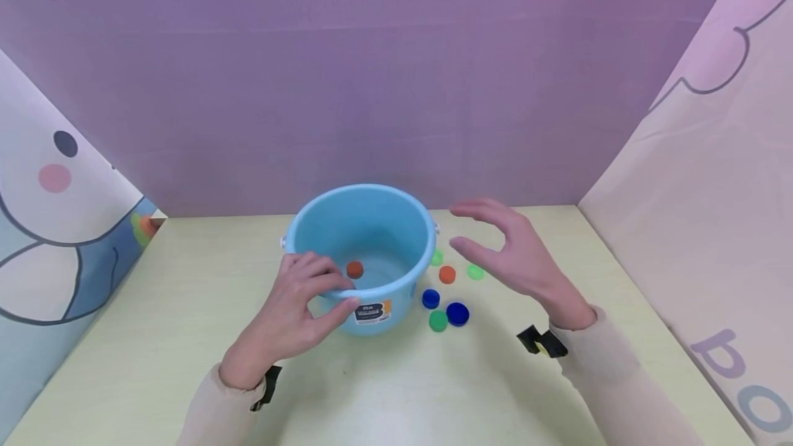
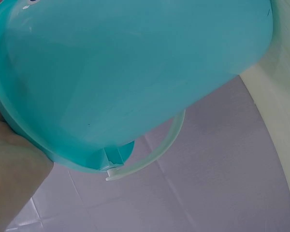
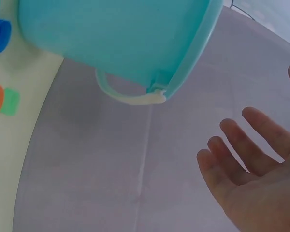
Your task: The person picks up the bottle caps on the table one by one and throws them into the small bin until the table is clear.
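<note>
A light blue plastic bucket (image 1: 404,303) stands upright, with an orange-red bottle cap (image 1: 354,269) on its floor. My left hand (image 1: 297,312) grips the bucket's near-left rim, fingers over the edge and thumb outside by the label. Right of the bucket, my right hand (image 1: 517,253) is raised above the table, thumb and fingers spread apart with nothing between them. Below and left of that hand lie loose caps: an orange cap (image 1: 447,274), dark blue caps (image 1: 458,314) and green caps (image 1: 438,321). In the right wrist view the fingers (image 3: 241,150) are relaxed, apart from the bucket.
The bucket's white handle (image 3: 130,100) hangs down on its far side. A pale table (image 1: 204,281) carries everything. Behind it rises a purple cloth wall (image 1: 372,88), and printed cloth panels (image 1: 700,226) close off both sides.
</note>
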`<state>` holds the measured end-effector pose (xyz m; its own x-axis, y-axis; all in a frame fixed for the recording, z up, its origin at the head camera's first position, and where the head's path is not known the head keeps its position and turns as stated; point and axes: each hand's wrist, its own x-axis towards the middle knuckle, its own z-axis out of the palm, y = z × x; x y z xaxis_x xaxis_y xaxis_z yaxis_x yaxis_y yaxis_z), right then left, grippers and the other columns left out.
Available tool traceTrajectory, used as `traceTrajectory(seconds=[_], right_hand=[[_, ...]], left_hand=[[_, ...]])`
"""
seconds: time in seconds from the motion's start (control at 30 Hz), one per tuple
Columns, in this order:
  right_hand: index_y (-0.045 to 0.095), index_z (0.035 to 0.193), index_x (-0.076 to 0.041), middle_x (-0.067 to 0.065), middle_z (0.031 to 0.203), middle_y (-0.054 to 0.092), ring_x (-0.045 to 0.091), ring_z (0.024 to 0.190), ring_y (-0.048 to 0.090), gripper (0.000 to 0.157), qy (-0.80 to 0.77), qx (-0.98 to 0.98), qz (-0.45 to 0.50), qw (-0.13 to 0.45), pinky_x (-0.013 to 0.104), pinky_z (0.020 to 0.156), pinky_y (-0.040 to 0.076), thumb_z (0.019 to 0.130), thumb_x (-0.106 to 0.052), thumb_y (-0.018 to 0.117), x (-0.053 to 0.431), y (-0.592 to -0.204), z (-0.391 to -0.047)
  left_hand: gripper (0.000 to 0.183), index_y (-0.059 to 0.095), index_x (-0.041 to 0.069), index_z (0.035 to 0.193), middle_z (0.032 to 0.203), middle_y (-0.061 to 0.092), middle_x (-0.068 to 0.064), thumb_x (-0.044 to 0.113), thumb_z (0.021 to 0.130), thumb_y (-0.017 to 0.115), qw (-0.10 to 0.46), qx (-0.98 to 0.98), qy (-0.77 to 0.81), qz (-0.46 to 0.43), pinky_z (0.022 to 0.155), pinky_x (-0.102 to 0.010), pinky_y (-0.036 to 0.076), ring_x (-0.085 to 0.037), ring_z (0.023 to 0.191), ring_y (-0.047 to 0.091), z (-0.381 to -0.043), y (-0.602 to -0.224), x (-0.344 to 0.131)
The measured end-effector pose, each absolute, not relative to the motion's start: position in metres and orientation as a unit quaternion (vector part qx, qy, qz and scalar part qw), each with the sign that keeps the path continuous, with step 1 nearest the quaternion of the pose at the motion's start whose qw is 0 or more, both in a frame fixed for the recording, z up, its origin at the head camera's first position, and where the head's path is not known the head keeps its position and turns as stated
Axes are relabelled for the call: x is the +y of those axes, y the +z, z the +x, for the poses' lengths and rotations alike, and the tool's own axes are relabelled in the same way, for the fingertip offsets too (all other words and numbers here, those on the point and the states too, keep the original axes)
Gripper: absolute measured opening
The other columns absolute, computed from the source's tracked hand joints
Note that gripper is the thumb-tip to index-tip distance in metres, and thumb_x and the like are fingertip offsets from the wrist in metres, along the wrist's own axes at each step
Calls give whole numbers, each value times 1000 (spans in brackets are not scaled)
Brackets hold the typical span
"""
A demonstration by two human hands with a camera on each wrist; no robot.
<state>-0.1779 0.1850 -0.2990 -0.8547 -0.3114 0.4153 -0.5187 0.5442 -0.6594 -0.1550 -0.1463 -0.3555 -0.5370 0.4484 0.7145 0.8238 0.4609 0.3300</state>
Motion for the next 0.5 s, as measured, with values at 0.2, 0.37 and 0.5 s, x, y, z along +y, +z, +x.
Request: traceTrajectory(seconds=[0.2,0.37,0.5], right_hand=[[60,141,-8,8,149,51,33,142,41,55,370,-887,246,128,67,106,35,92,-31,73,194,-306,-176],[44,154,-12,11,163,33,34,154,17,75,311,-917,235,82,73,108,26,91,-42,73,198,-311,-174],[30,161,-20,9,169,14,35,156,-1,89,278,-934,222,25,78,106,20,90,-53,71,202,-317,-170]], left_hand=[[24,75,22,88,91,66,12,43,97,67,277,-809,-338,-394,85,-46,31,-14,92,57,-155,-356,-146],[24,75,22,88,92,66,12,42,97,67,275,-810,-338,-393,86,-46,31,-14,92,57,-154,-355,-147],[24,76,21,88,92,66,12,42,97,67,274,-811,-338,-392,86,-46,32,-14,93,57,-154,-355,-147]])
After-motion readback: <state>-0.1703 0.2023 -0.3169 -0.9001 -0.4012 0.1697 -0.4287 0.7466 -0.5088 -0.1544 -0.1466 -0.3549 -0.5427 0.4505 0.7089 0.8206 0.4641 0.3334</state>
